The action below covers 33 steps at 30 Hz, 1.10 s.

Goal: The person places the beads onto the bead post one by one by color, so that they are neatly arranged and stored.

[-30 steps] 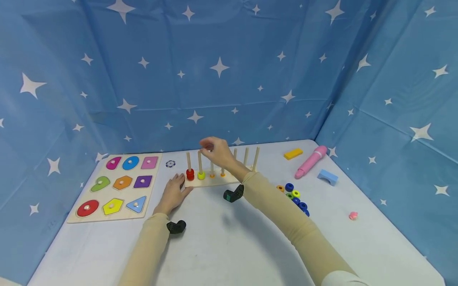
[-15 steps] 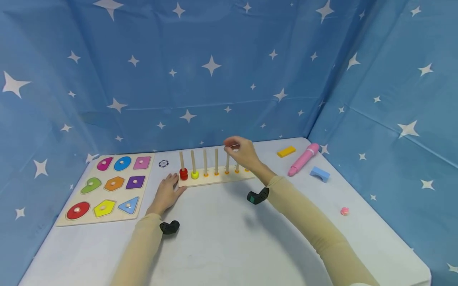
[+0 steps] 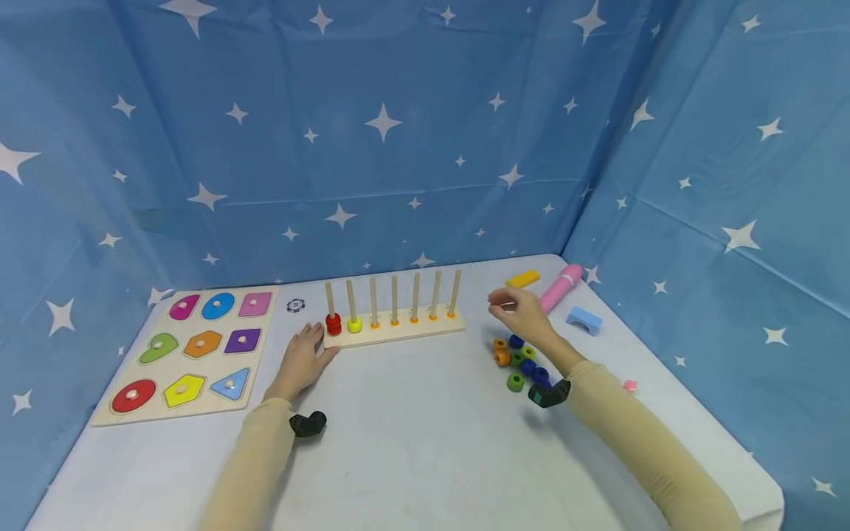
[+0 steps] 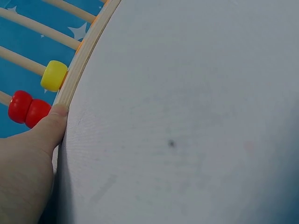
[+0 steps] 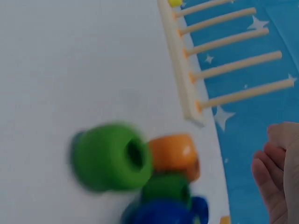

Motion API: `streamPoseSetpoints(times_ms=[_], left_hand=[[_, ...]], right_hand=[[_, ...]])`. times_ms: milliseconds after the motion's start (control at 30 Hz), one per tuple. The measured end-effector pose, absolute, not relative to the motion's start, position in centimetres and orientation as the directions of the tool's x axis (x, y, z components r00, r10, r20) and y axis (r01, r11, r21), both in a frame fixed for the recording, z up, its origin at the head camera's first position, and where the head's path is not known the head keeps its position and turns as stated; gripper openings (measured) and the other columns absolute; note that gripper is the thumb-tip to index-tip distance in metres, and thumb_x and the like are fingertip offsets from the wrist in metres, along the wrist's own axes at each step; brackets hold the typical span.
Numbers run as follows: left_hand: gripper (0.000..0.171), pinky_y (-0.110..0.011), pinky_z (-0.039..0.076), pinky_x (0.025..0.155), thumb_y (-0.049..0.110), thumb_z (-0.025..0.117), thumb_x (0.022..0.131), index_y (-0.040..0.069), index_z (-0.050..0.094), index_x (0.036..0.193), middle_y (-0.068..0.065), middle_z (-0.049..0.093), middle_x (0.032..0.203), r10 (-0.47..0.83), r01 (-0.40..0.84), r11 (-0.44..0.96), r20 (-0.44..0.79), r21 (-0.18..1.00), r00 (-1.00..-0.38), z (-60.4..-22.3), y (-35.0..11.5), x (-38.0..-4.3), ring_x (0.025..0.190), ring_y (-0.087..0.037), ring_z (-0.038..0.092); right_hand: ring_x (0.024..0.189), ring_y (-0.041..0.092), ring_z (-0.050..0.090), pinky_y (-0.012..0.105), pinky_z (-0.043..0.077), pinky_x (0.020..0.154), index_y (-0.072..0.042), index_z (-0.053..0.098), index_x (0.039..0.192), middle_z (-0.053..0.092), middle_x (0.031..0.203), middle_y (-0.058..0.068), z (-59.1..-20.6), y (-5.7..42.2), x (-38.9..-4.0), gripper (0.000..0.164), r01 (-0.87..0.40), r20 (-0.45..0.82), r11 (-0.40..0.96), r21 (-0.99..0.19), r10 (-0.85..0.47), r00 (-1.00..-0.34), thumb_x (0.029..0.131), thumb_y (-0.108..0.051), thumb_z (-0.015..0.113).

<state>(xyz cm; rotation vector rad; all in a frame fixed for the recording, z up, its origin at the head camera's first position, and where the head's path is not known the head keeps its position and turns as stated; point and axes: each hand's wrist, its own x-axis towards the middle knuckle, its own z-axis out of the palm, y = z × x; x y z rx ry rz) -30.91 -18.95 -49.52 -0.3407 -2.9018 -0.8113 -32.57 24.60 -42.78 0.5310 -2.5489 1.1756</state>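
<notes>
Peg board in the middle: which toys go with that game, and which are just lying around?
Seems part of it:
peg board, touched by the left hand
red beads and yellow bead on the pegs
loose beads near the right hand

Seems just lying about:
shape puzzle
patterned disc
yellow block
pink stick
blue arch block
small pink thing

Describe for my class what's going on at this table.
A person's left hand touches one end of a wooden peg board. Two red beads sit on the peg nearest that hand and a yellow bead on the next; the other five pegs hold none. The right hand, no bead visible in it, hovers near the loose beads.
</notes>
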Motion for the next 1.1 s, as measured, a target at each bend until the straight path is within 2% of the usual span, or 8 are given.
streamPoseSetpoints(times_ms=[167, 433, 733, 1100], left_hand=[[0.066, -0.056, 0.01, 0.113, 0.032, 0.058, 0.094, -0.011, 0.036, 0.139, -0.026, 0.032, 0.146, 0.183, 0.248, 0.829, 0.175, 0.501, -0.967, -49.4, -19.0, -30.9, 0.138, -0.042, 0.019], [0.067, -0.056, 0.011, 0.113, 0.034, 0.058, 0.094, -0.011, 0.036, 0.139, -0.026, 0.032, 0.145, 0.183, 0.249, 0.835, 0.179, 0.491, -0.967, -49.4, -19.0, -31.0, 0.138, -0.042, 0.019], [0.066, -0.056, 0.011, 0.113, 0.032, 0.059, 0.094, -0.011, 0.036, 0.138, -0.027, 0.033, 0.145, 0.172, 0.248, 0.832, 0.194, 0.496, -0.966, -49.5, -19.1, -30.8, 0.137, -0.042, 0.02], [0.068, -0.055, 0.012, 0.113, 0.034, 0.058, 0.094, -0.011, 0.036, 0.139, -0.027, 0.033, 0.145, 0.179, 0.251, 0.838, 0.19, 0.484, -0.965, -49.7, -19.2, -31.1, 0.137, -0.042, 0.021]], right_hand=[[0.095, 0.026, 0.064, 0.039, 0.055, 0.084, 0.001, 0.063, 0.111, 0.066, 0.106, 0.016, -44.1, 27.4, -30.7, 0.023, -0.353, 0.295, 0.646, -0.676, -0.202, -0.934, 0.092, -0.011, 0.063], [0.093, 0.026, 0.064, 0.036, 0.056, 0.082, 0.001, 0.063, 0.109, 0.066, 0.104, 0.015, -45.8, 30.2, -28.6, 0.022, -0.336, 0.274, 0.679, -0.653, -0.202, -0.94, 0.091, -0.012, 0.063], [0.094, 0.029, 0.063, 0.036, 0.056, 0.081, 0.005, 0.063, 0.108, 0.066, 0.101, 0.015, -46.0, 30.6, -27.6, 0.021, -0.374, 0.256, 0.662, -0.65, -0.273, -0.927, 0.087, 0.0, 0.063], [0.101, 0.029, 0.061, 0.035, 0.054, 0.086, 0.001, 0.063, 0.113, 0.065, 0.109, 0.012, -46.8, 31.8, -27.4, 0.026, -0.32, 0.153, 0.639, -0.699, -0.304, -0.94, 0.088, -0.005, 0.064]])
